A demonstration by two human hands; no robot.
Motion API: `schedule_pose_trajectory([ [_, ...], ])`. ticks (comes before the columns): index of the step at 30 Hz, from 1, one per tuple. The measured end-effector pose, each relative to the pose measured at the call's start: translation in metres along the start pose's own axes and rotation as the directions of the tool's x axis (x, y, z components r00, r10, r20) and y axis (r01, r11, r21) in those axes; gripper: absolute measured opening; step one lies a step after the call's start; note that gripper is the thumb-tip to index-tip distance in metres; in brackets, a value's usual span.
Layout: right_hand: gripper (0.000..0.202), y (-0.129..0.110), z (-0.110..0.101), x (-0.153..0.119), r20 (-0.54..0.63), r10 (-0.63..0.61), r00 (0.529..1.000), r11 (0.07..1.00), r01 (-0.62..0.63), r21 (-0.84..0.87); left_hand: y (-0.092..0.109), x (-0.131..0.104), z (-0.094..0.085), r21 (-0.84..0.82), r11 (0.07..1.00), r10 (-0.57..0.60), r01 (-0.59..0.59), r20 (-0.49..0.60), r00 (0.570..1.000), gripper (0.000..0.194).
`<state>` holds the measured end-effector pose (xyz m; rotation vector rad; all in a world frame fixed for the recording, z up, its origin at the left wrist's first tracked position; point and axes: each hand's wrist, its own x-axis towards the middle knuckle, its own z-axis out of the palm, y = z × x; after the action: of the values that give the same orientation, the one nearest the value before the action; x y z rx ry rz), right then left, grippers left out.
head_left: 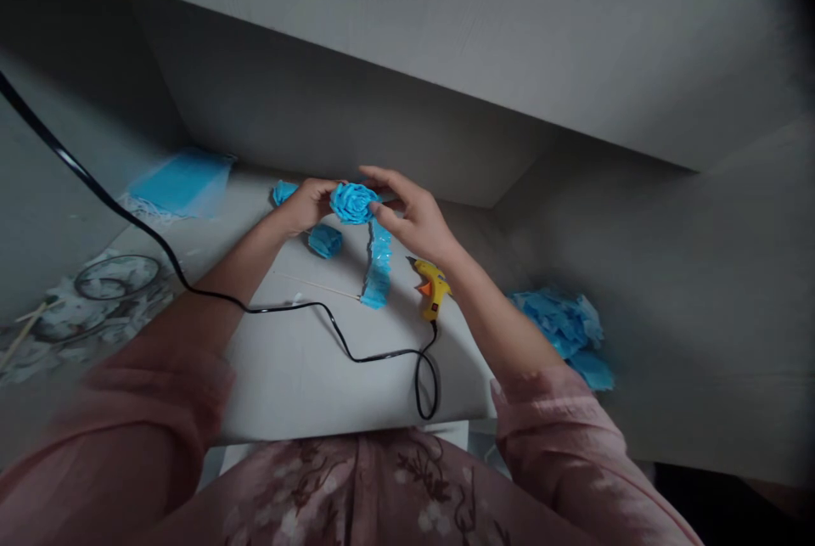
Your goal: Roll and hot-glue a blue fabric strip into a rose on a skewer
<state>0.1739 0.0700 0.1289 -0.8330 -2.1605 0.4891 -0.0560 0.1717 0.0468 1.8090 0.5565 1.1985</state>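
Observation:
A blue crepe-paper flower, its ruffled petals facing up, is held between both hands over the table. My left hand is closed on its left side, with the fingertips partly hidden behind it. On the right edge, the thumb of my right hand presses the petals while the other fingers curve round behind. Below the flower a crinkled blue strip runs down towards the table; whether it is joined to the flower I cannot tell. A thin wooden stick lies with one end at the strip's lower end.
A yellow glue gun lies beside my right forearm, its black cord looping across the table. Two smaller blue flowers sit near my left hand. Blue sheets lie back left, white scraps left, blue pieces right.

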Motion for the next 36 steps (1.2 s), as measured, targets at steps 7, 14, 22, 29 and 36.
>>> schedule_pose_trajectory([
  [7,0.048,-0.011,-0.003,-0.006,-0.098,-0.058,0.993,0.985,0.041,-0.166,0.012,-0.001,0.002,0.015,0.999,-0.03,0.031,-0.05,0.998,0.052],
  [14,0.026,-0.024,-0.003,-0.015,-0.158,-0.202,0.967,0.827,0.082,-0.557,0.018,-0.002,0.004,0.003,1.0,-0.022,0.023,-0.053,0.998,0.056],
  [22,0.02,-0.021,0.003,-0.01,-0.181,-0.036,0.983,0.877,-0.056,-0.478,0.009,0.001,0.005,0.07,0.997,0.017,-0.016,-0.018,1.0,0.058],
  [29,0.062,-0.012,-0.019,-0.003,-0.035,0.017,0.999,0.989,-0.022,-0.145,0.006,-0.001,-0.002,0.119,0.993,-0.022,0.024,-0.016,1.0,0.053],
  [36,0.077,0.013,-0.001,0.042,0.228,-0.078,0.97,0.971,0.126,-0.204,0.002,0.001,-0.018,0.167,0.98,-0.098,0.108,-0.068,0.993,0.045],
])
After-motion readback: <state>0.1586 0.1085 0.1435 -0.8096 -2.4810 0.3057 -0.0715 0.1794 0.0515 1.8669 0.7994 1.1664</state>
